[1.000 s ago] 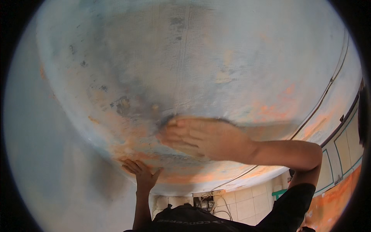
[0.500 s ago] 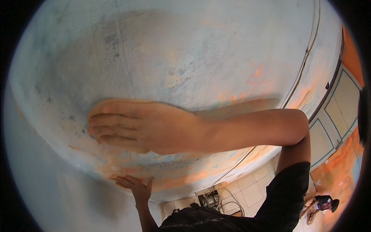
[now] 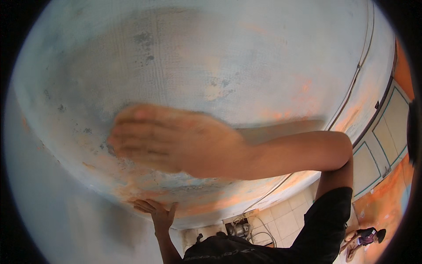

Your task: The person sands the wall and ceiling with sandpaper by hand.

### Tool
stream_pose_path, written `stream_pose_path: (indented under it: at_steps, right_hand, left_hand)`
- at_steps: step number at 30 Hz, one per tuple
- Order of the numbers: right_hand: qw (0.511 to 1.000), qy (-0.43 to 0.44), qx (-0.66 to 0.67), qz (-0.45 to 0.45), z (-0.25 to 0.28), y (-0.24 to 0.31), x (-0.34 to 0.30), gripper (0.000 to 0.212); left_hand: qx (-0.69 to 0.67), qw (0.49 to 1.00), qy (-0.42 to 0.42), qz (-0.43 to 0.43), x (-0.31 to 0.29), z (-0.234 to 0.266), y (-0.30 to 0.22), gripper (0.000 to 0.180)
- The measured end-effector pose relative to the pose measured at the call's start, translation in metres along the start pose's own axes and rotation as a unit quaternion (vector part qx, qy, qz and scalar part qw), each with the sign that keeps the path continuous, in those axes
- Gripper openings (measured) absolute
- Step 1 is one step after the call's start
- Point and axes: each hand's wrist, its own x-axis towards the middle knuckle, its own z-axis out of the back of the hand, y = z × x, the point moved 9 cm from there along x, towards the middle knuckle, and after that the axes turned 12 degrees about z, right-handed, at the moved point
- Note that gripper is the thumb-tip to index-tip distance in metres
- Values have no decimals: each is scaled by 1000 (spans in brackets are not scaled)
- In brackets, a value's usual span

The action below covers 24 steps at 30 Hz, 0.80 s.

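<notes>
My right hand (image 3: 171,141) lies flat against a worn, pale blue wall (image 3: 246,57). Its fingers are stretched out side by side, pointing left, and motion blurs them a little. Whether anything thin is under that palm is hidden. Lower down, my left hand (image 3: 159,213) rests on the wall's orange-stained lower part, fingers spread and thumb apart, with nothing seen in it. Dark patches and orange traces of paint mark the surface around both hands.
A thin cable (image 3: 347,99) runs along the wall at the right. Beyond it is a pale door (image 3: 382,127) with blue lines. Below, a metal machine (image 3: 239,229) with a hose sits on the tiled floor (image 3: 285,222). Another person (image 3: 367,237) is at the lower right.
My right hand has shifted slightly up across the wall and bent a little at the wrist. My left hand stays about where it was. The view has shifted slightly.
</notes>
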Motion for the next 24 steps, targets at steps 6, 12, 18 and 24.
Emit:
stream_pose_path:
  at_steps: [6,12,18,24]
  right_hand:
    - [964,-122,72,-226,14,-15,-71,50]
    - [872,40,81,-481,-69,111,-160,61]
    - [734,53,283,-616,-129,276,-200,58]
    - [777,87,283,-555,-133,292,-208,44]
  left_hand:
    - [33,999,21,8,0,-15,8,115]
    - [64,995,59,48,-9,-13,31,118]
    - [51,996,66,8,-9,-21,18,117]
    - [97,994,45,-13,-8,-13,15,115]
